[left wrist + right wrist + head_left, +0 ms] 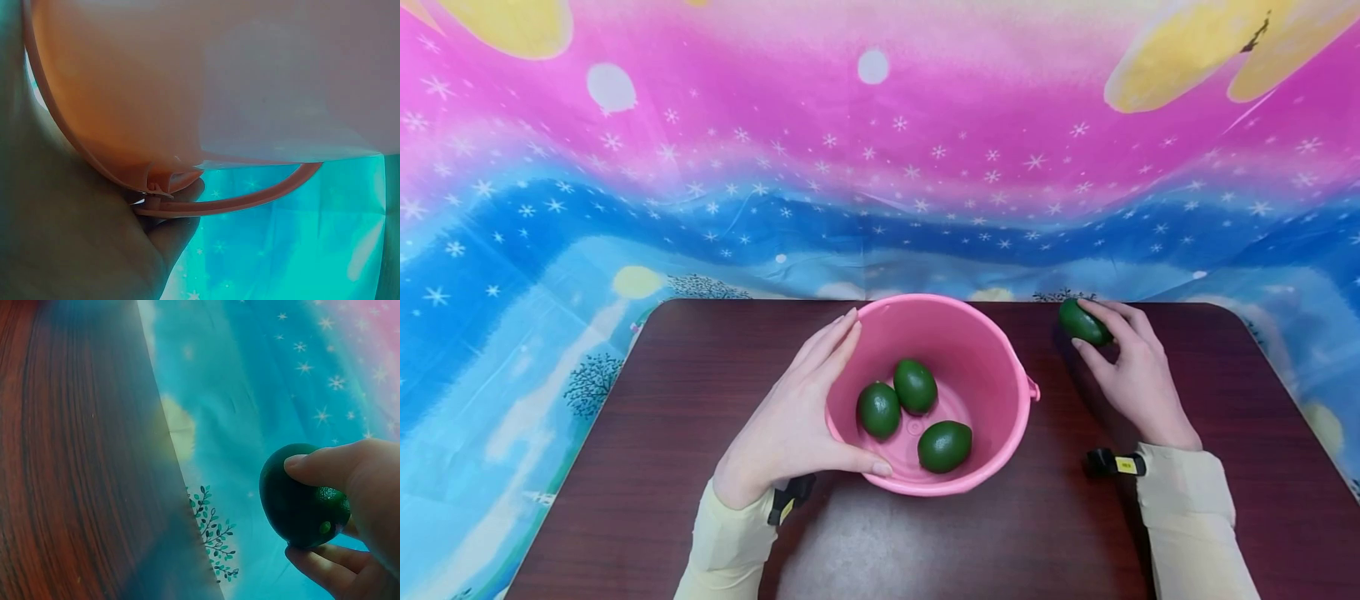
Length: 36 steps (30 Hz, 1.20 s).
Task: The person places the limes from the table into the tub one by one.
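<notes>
A pink bucket [1015,417] stands on the table with three dark green avocados inside, among them one avocado [945,447] near its front wall. My left hand [797,417] grips the bucket's left side, the thumb over the front rim and the fingers along the outside. In the left wrist view, fingers show behind the bucket's handle [250,201]. To the right of the bucket, my right hand [1138,367] holds another avocado [1082,323] between thumb and fingers near the table's back edge. The right wrist view shows that avocado [294,500] pinched at the fingertips.
The dark brown wooden table [880,550] has rounded back corners. Behind it and at its sides hangs a pink and blue cloth [925,183] with snowflakes. A black wrist strap device [1112,463] sits at the right cuff, and a similar device [790,500] at the left.
</notes>
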Available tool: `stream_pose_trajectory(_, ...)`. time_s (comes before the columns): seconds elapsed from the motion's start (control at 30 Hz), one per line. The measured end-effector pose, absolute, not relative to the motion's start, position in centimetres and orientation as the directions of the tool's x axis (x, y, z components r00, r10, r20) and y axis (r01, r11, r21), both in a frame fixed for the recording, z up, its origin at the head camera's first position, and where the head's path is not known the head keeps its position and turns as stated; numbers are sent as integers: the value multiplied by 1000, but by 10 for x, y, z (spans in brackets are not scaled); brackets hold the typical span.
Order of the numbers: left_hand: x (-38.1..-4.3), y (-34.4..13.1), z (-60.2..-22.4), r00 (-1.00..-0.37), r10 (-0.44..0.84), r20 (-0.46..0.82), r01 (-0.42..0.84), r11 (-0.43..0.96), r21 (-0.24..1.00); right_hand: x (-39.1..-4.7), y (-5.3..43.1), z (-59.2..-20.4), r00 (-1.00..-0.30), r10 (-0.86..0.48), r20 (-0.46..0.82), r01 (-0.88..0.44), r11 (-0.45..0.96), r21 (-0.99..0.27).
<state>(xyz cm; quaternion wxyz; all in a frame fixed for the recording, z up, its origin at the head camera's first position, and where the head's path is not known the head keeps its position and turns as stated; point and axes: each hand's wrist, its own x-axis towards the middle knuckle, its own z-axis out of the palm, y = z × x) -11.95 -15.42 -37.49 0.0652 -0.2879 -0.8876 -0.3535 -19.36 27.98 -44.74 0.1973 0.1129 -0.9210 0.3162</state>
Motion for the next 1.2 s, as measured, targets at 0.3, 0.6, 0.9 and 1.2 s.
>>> stream_pose_trajectory(0.3,-120,-154,-375,-826,465,320,557,585,589,-193,278,-444,-891,-83,446,-340,774,-535)
stream_pose_trajectory(0.6,-120,-154,-375,-828,463,317,554,589,588,-192,276,-441,-890,-68,450,-333,773,-541)
stream_pose_trajectory(0.9,-120,-155,-376,-831,462,311,549,588,594,-191,275,-439,-895,-60,442,-321,775,-544)
stream_pose_trajectory(1.2,-120,-155,-377,-826,464,320,557,587,588,-191,275,-438,-883,-62,465,-333,781,-528)
